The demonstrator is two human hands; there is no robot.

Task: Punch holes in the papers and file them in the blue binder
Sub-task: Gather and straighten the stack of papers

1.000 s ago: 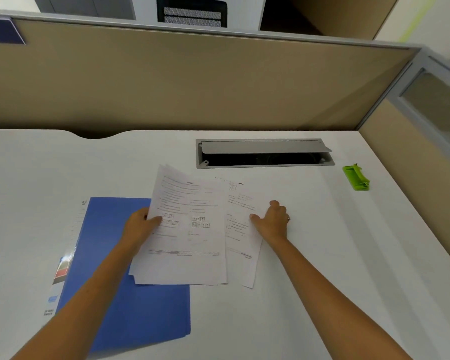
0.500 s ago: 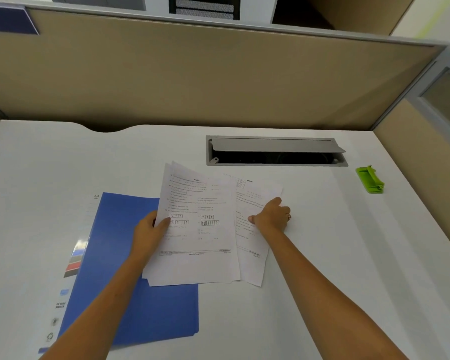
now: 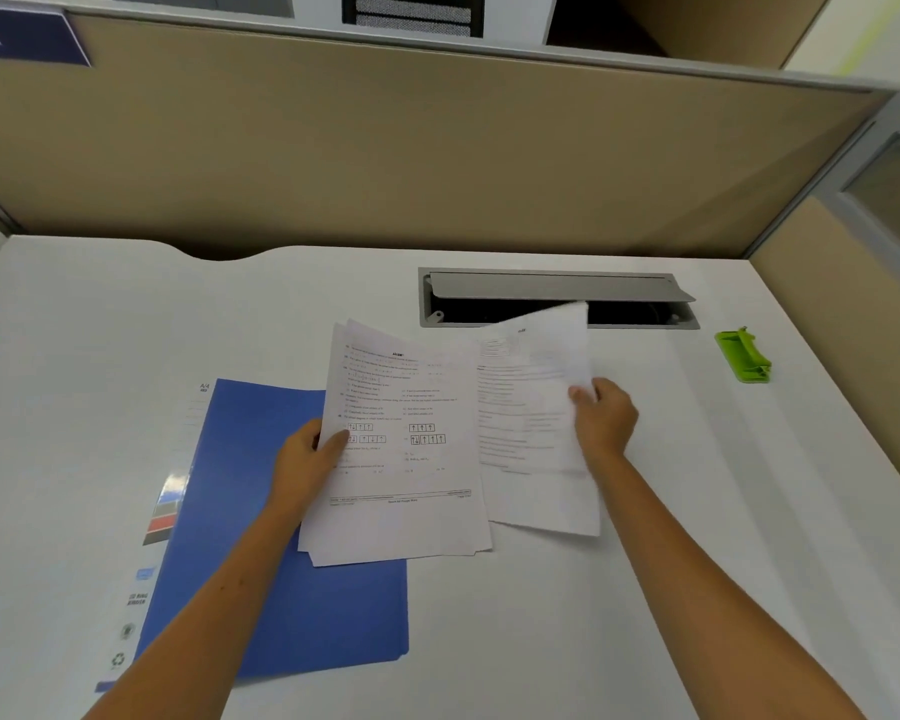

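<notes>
On the counter (image 3: 126, 324): blue binder (image 3: 281, 589) closed, lower left, under the main papers (image 3: 401, 459).
Change: right hand (image 3: 606, 418) has lifted a single sheet (image 3: 531, 407), flat a second ago.
Fingers: left hand (image 3: 302, 459) pinches the stack; right grips the sheet's edge.
Meaning: sorting only; green hole punch (image 3: 744, 356) untouched, far right.

Left hand (image 3: 307, 459) grips stacked papers (image 3: 401, 449); right hand (image 3: 606, 418) lifts one sheet (image 3: 533, 407).

Blue binder (image 3: 281, 537), white papers (image 3: 406, 449) printed in black text and arrow boxes, bright green punch (image 3: 743, 356), white desk (image 3: 697, 511), tan partition (image 3: 385, 158).
</notes>
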